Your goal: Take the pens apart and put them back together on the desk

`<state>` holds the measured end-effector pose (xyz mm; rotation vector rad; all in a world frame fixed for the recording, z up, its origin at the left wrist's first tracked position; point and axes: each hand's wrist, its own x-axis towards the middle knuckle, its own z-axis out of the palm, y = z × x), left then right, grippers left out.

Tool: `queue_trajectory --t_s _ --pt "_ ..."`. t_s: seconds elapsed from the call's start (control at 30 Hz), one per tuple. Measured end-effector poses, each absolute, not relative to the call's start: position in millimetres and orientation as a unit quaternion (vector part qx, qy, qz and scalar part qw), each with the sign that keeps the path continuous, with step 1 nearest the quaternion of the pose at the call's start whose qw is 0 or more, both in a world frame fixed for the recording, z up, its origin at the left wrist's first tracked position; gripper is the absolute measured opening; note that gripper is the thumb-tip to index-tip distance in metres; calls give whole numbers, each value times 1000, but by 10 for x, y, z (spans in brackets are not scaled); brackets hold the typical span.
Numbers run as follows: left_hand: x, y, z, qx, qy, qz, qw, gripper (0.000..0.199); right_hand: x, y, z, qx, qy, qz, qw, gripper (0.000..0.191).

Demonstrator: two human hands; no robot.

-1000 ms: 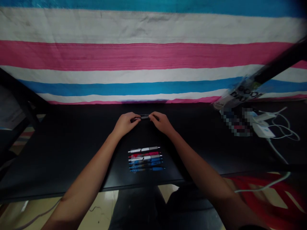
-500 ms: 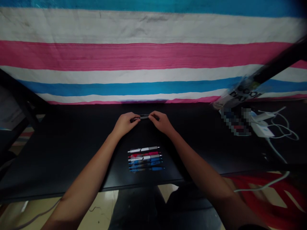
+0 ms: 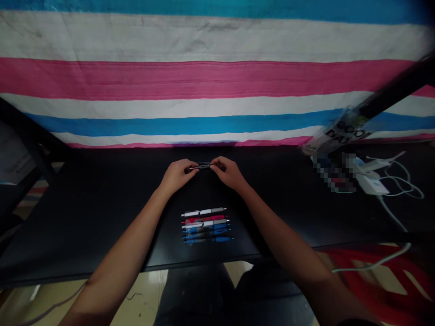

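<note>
Holding a dark pen-like item [image 3: 204, 166] at its two ends, pinched narrow between the fingers [image 3: 193, 170] of the left hand [image 3: 177, 174] on one side and the fingers [image 3: 214, 166] of the right hand [image 3: 232, 174] on the other. Cannot tell the number of slender pieces in that grip, for dimness and small size, nor the exact contact on the far side of the thumbs. Best to pinch lightly and evenly at both ends, to avoid flicking a slick barrel loose or letting it roll. Probably wise to move both hands as a pair, in line with the item's length, without bending or levering sideways, and to leave the middle portion in plain view. Seen over the far half of the dark surface [image 3: 102, 194], roughly level, well apart from the row of pens [image 3: 205, 223] near the front edge. Mind the forearms [image 3: 131, 240], reaching past either side of that row; lift rather than sweep, to spare the white-and-grey, red and blue barrels lying close together, roughly parallel. Off to the right, beyond easy reach of that hand, leave the white cable [image 3: 405, 195] and the striped sheet [image 3: 204, 81] behind well alone
</note>
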<state>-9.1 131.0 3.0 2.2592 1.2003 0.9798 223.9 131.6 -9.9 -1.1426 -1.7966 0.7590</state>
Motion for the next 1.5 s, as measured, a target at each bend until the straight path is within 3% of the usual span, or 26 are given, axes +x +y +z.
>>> queue_trajectory --t_s 0.3,0.47,0.67,1.17,1.37,1.5 --pt "-83 1316 30 811 423 349 203 15 2241 1316 -82 -474 -734 292 390 36" --pt "-89 1315 30 811 422 351 200 16 2225 1303 -87 -458 -711 326 422 20" --pt "-96 1324 2 810 421 352 205 16 2234 1308 -100 -456 -721 318 414 14" --pt "-76 1296 51 816 420 345 197 16 2256 1327 -98 -449 -753 277 393 30" --pt "-73 1272 106 765 433 393 268 20 2250 1325 -97 -467 -737 274 404 26" --pt "-53 1285 144 636 449 496 386 23 2253 1329 -90 -478 -713 290 423 20"
